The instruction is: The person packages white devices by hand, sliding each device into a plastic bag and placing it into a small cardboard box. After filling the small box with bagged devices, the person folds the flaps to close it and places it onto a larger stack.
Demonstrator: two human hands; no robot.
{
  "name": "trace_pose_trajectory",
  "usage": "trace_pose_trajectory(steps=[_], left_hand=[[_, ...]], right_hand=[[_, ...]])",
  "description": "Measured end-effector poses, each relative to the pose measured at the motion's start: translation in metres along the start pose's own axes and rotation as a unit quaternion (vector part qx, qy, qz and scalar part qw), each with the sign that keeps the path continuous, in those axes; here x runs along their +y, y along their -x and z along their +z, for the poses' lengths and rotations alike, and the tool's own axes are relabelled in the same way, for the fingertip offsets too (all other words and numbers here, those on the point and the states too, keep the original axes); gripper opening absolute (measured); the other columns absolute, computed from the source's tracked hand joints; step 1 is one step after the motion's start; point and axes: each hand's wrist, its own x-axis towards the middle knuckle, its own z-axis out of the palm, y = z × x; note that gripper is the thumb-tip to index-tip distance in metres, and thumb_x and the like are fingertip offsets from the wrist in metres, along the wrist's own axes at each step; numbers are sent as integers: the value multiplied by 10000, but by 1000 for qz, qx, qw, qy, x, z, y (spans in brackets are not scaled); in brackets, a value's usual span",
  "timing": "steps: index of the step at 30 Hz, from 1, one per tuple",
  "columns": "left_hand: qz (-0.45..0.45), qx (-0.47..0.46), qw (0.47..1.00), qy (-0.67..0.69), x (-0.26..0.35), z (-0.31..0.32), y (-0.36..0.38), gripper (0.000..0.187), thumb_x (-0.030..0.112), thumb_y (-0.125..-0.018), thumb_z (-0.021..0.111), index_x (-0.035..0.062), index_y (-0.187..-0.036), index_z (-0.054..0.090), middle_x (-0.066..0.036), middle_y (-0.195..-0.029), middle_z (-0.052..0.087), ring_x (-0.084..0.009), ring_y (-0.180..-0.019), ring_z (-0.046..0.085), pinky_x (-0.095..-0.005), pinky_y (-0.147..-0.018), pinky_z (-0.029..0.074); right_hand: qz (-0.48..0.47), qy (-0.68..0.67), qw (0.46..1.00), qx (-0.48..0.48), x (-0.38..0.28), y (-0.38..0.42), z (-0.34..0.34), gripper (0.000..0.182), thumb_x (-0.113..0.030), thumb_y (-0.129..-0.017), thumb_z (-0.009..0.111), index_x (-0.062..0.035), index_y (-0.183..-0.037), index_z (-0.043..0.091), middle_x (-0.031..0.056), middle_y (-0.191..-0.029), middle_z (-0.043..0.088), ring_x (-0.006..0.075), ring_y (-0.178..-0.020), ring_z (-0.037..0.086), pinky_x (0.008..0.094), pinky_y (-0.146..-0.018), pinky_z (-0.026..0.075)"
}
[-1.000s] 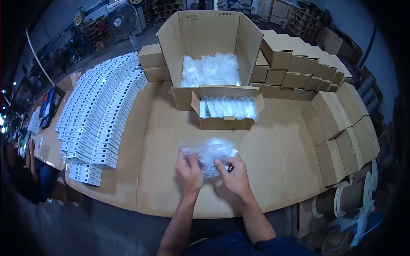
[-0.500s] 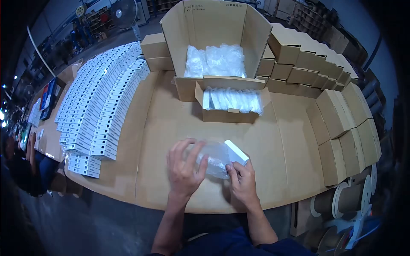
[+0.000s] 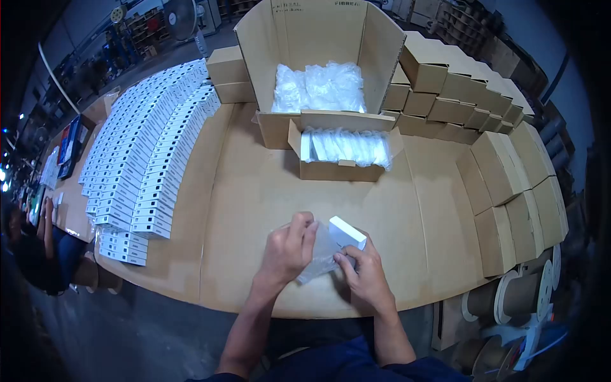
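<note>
In front of me my left hand [image 3: 286, 253] has its fingers closed on a clear plastic bag [image 3: 320, 254], gripping its left side. My right hand [image 3: 367, 272] holds a small white box [image 3: 347, 232], the thumb also pressing the bag's edge against it. The box sits tilted just right of the bag; its lower part is hidden by the fingers. Beyond both hands stands an open cardboard carton [image 3: 340, 172] with a row of white boxes wrapped in clear plastic [image 3: 345, 148].
A large open carton [image 3: 318, 28] behind holds a heap of clear plastic bags [image 3: 319, 88]. Stacks of white boxes [image 3: 137, 165] line the left side. Brown cartons [image 3: 445, 89] are piled at back right, more cartons [image 3: 499, 172] at right. A person [image 3: 41, 248] sits at far left.
My left hand has gone from spread fingers to a closed grip on the bag, pulling it out flatter. My right hand keeps the white box, now slightly lower and left.
</note>
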Motion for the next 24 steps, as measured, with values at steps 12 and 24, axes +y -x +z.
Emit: trace_pose_trajectory(steps=[12,24], left_hand=[[-188,162,863,441,-25,10,38,923,342,-855,866,5,-1497,295,-150,-1362,522,-261,-1262,525,-409,-1073,461],[-224,-15,923,312,-20,11,52,597,48,-756,906,11,-1265,597,-87,-1156,696,-154,-1055,681,-319,-922,560]], right_hand=[[38,-21,993,113,12,4,7,95,-66,-929,742,28,-940,739,161,-1027,592,216,-805,616,330,-705,510],[-22,-108,984,141,31,-8,-20,358,-49,-1015,516,-3,-1359,608,150,-1220,637,256,-1173,601,357,-1018,469]])
